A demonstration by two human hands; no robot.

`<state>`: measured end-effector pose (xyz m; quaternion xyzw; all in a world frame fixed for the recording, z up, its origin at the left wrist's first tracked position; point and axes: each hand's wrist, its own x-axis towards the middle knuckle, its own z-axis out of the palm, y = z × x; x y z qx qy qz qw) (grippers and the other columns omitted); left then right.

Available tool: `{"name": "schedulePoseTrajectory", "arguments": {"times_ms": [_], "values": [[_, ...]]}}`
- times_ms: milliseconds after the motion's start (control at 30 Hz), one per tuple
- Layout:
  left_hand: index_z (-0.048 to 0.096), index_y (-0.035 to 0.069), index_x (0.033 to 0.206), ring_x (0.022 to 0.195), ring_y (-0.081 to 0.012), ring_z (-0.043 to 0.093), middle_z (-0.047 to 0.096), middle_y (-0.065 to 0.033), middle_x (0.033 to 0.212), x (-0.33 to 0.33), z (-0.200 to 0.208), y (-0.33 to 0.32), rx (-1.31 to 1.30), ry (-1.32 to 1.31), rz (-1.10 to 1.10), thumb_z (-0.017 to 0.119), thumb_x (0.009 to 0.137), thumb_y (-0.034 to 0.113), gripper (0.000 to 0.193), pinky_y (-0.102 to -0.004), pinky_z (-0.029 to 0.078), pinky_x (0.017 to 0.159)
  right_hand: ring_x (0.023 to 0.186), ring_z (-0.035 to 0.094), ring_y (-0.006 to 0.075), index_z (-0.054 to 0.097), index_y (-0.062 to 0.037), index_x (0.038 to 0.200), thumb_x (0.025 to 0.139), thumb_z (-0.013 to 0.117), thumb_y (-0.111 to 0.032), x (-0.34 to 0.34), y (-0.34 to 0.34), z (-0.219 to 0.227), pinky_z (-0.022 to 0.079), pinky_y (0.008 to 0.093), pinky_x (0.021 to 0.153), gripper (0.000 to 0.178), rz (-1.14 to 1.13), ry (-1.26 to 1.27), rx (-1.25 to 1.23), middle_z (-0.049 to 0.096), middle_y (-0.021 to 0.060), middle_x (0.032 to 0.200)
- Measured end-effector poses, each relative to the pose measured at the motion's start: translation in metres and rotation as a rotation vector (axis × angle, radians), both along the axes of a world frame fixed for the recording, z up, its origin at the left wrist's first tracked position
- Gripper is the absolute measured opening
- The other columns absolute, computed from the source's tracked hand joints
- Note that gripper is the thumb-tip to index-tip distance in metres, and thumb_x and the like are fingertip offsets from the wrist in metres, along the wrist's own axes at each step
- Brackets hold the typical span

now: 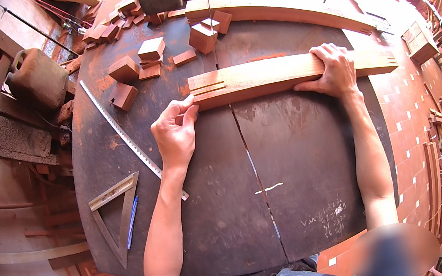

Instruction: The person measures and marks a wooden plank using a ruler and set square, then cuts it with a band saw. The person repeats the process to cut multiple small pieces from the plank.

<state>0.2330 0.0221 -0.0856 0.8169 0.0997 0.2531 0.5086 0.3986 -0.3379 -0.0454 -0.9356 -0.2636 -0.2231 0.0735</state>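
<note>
A reddish-brown wooden beam (269,73) lies crosswise on the dark saw table (206,223), with narrow slots cut into its left end. Thumb and fingertips of my left hand (175,128) are pinched together at the near corner of that slotted end. Further right, my right hand (333,72) grips the beam, fingers over its top and thumb along the near side. A thin upright saw blade (214,41) comes down behind the beam near its slotted end. The table's slit runs from there toward me.
Several wood offcuts (123,69) lie at the back left. A longer wooden piece (281,12) rests behind the beam. On the left are a steel ruler (122,131), a triangular square (107,223) and a blue pen (132,221). A dirty plastic jug (36,80) stands beyond the table's left edge.
</note>
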Motion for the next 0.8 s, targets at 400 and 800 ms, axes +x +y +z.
{"name": "schedulePoseTrajectory", "arguments": {"times_ms": [400,800], "values": [[0.08,0.0,0.107,0.084,-0.0096,0.078,0.082,-0.0035,0.095,0.0005,-0.0011,-0.0008,-0.002,-0.021,-0.005,0.078,0.102,0.003,0.006,-0.0267,0.065,0.075,0.104,0.072,0.0296,0.078,-0.0062,0.11,0.05,0.094,-0.084,0.0005,0.0001,-0.0004,0.055,0.0452,0.101,0.1,0.007,-0.027,-0.012,0.074,0.0102,0.106],[0.08,0.001,0.11,0.085,-0.0099,0.078,0.082,-0.0032,0.095,0.0008,-0.0021,-0.0028,-0.03,-0.025,0.007,0.077,0.103,0.003,0.008,-0.0273,0.066,0.076,0.105,0.072,0.0292,0.078,-0.0058,0.11,0.052,0.094,-0.083,0.0004,0.0002,-0.0001,0.056,0.0447,0.1,0.098,-0.003,-0.009,-0.024,0.074,0.0103,0.107]]}}
